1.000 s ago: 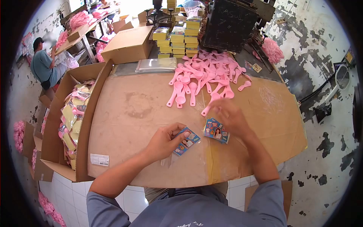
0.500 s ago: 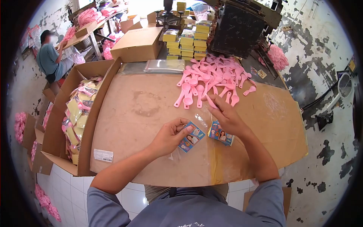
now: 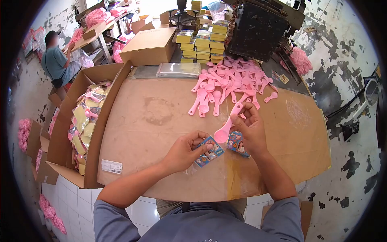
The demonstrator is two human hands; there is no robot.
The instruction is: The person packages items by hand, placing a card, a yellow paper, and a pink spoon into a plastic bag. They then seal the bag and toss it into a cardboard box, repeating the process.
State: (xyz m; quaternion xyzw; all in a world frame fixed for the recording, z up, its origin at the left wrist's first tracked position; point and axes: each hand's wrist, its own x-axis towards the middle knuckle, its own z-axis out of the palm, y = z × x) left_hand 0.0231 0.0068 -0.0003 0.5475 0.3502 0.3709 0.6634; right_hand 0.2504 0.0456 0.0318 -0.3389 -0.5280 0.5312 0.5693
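Note:
My left hand (image 3: 186, 151) pinches a blue printed card (image 3: 210, 152), which seems to sit in a clear bag, over the cardboard-covered table. A pink spoon (image 3: 229, 124) is held by its handle between the fingertips of my right hand (image 3: 250, 128), its bowl down beside the card's upper edge. Under and beside my right hand lies a small stack of similar cards (image 3: 237, 144), partly hidden. Farther back is a large heap of pink spoons (image 3: 234, 78).
An open carton (image 3: 89, 161) of bagged cards and spoons stands at the left. Behind are a closed box (image 3: 147, 46), clear bags (image 3: 178, 69), yellow-edged card stacks (image 3: 201, 42) and a black machine (image 3: 256, 30). Another person (image 3: 56, 60) sits at the far left.
My right hand has come back from the heap's front edge with a pink spoon, now near the card. My left hand still holds the card, slightly shifted. The view has moved a little.

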